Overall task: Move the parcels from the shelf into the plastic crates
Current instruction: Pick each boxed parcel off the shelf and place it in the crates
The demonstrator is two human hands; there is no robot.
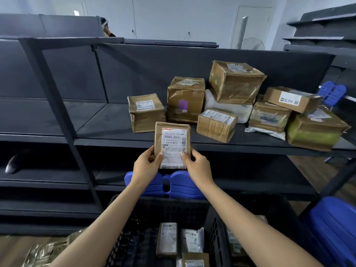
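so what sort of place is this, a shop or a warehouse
Probably a parcel depot or stockroom: dark metal shelving carries taped brown cardboard parcels with shipping labels, a black plastic crate below holds a few, and the left hand and right hand hold a small labelled cardboard parcel.

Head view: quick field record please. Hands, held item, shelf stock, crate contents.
left hand: grips the held parcel's lower left edge
right hand: grips its lower right edge
held parcel: small brown box, upright, label facing the camera, in front of the shelf edge
shelf: carries several brown boxes and white bags, some stacked
black crate: below the arms, holds a few labelled parcels
task state: held parcel not yet in the crate
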